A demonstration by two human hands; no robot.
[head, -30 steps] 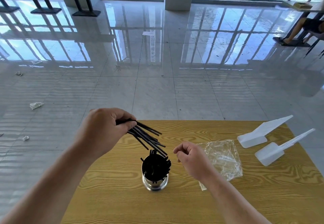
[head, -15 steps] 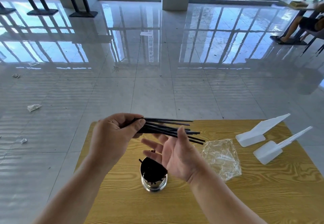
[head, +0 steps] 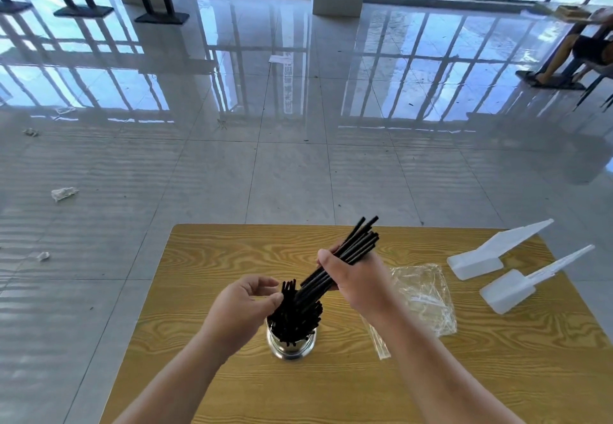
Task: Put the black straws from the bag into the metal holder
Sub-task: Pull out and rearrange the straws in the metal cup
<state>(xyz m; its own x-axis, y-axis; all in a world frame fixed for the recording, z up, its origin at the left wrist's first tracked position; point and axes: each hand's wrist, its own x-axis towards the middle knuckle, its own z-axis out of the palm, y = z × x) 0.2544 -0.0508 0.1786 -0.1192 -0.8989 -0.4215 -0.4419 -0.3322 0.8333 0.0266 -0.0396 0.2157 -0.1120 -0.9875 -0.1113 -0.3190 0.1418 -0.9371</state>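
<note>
Your right hand (head: 356, 279) is closed around a bundle of black straws (head: 345, 256), gripping them near the middle. The bundle slants: its upper ends fan out beyond your knuckles, away from you and to the right, while its lower ends point down and to the left into the mouth of the metal holder (head: 292, 345). Whether those lower tips have gone in among the straws there cannot be made out.

The metal holder stands upright on the wooden table (head: 232, 258), just below and between your two hands. It is already packed with black straws, their tops sticking up past the rim.

Your left hand (head: 245, 304) sits just left of the holder's top, fingers curled with thumb and fingertips nearly meeting. It touches or nearly touches the upright straw ends beside it; whether it is pinching any of them cannot be told.

To the right of your right forearm, the clear plastic bag (head: 424, 294) lies flat and crumpled on the table. Farther right, well apart from your hands, two white plastic scoop-shaped pieces (head: 491, 253) rest near the table's edge.

Beyond the table, past your hands, stretches a shiny tiled floor (head: 298, 158) with a few scraps of litter on the left.
</note>
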